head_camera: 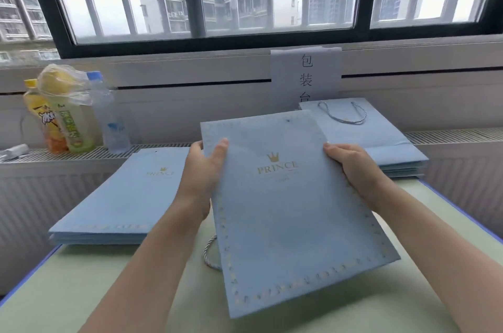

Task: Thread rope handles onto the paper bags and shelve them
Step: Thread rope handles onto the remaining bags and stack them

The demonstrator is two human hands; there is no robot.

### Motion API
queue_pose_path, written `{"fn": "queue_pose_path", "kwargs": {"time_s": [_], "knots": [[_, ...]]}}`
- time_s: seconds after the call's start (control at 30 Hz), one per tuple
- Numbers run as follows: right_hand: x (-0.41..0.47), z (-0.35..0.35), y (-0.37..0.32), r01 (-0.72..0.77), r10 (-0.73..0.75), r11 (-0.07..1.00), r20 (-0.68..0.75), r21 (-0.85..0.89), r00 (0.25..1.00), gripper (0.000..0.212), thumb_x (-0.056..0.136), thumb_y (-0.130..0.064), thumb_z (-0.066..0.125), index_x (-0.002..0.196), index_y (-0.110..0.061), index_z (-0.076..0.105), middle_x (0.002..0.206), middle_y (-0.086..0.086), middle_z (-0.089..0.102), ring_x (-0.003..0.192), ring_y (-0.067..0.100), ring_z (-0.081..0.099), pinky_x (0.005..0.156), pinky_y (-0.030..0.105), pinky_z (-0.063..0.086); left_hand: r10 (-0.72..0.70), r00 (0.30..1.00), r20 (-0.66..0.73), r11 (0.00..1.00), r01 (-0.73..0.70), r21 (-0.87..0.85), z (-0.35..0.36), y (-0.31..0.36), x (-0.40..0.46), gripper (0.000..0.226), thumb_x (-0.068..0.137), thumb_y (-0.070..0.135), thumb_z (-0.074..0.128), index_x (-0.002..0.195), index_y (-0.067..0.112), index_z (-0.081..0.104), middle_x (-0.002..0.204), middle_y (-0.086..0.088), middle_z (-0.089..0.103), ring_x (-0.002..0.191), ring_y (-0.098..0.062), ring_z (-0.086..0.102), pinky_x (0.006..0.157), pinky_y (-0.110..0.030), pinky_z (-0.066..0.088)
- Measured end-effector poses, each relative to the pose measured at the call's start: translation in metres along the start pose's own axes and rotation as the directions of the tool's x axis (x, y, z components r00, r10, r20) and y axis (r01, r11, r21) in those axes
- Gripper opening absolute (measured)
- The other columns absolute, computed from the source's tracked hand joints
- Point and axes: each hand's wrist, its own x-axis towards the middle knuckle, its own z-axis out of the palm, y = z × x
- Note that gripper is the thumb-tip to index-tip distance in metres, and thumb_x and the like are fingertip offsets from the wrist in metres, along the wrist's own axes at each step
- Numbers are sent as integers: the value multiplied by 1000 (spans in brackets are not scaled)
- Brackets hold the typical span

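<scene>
A flat light-blue paper bag (288, 212) with a gold crown logo is held up above the table, tilted toward me. My left hand (205, 169) grips its left edge, thumb on the front. Gripping the right edge is my right hand (353, 169). A twisted rope handle (208, 251) peeks out from under the bag's lower left side. To the left lies a stack of the same bags (119, 202) without handles. At the back right sits a second stack (381, 142), its top bag fitted with a blue-white rope handle (344, 113).
The pale green table (81, 286) has a blue rim. On the radiator ledge at the left stand drink bottles (68, 114) and a plastic bag of fruit. A paper sign (306, 73) leans against the wall under the barred window.
</scene>
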Motion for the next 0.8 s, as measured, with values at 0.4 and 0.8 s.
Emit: {"fn": "queue_pose_path", "kwargs": {"time_s": [0.4, 0.8], "knots": [[9, -9, -11, 409, -551, 817, -338, -407, 764, 26, 96, 2, 39, 110, -13, 55, 82, -3, 64, 61, 10, 55, 59, 15, 43, -155, 970, 185, 976, 179, -122, 23, -19, -11, 33, 86, -2, 55, 113, 14, 46, 96, -13, 59, 72, -24, 61, 55, -31, 53], [-19, 55, -2, 487, -489, 866, 17, -114, 872, 16, 94, 1, 52, 94, -8, 64, 75, 4, 66, 57, 11, 57, 52, 19, 43, 110, 976, 190, 929, -169, 328, 40, -46, -16, 27, 87, 15, 63, 110, 21, 49, 119, 3, 52, 114, -14, 51, 98, -35, 43]]}}
